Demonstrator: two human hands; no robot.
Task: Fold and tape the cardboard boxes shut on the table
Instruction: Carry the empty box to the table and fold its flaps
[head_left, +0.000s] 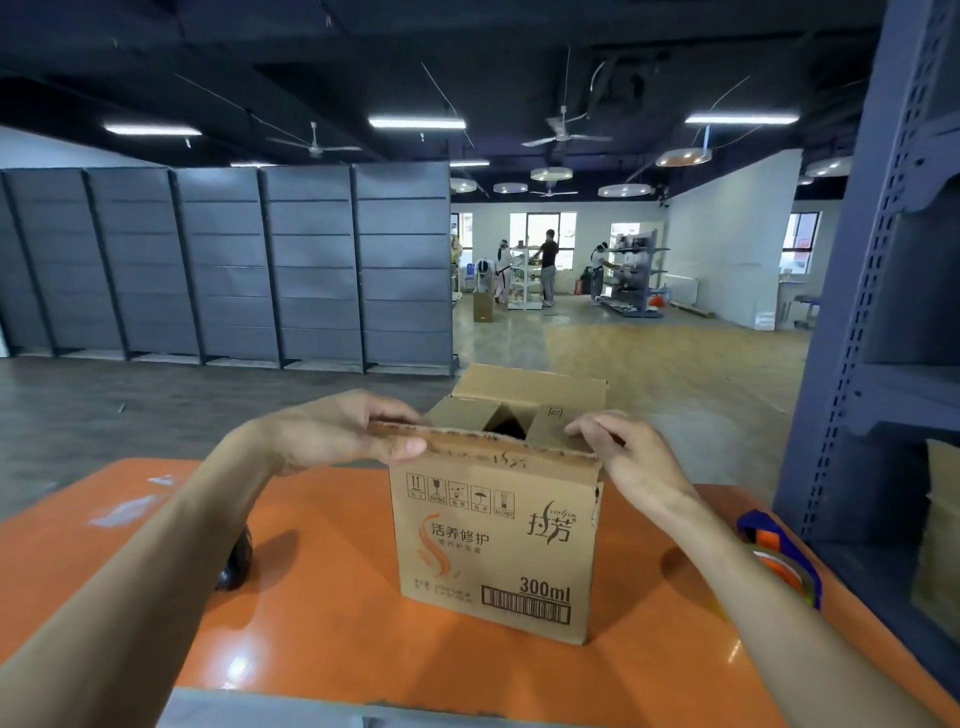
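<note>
Tape dispenser (779, 553) sits right of box (493, 545), partly hidden by forearm (727, 566)

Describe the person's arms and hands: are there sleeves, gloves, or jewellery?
No sleeve shows on the left forearm or right forearm up to the picture's edge. The left hand and right hand wear no gloves; no ring, watch or bracelet is visible.

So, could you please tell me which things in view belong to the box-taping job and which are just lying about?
For the job: cardboard box, near flap held by left hand and right hand; tape dispenser; orange table.
Lying about: dark object by the left forearm, unidentifiable; blue shelving rack; distant box on the floor.
</note>
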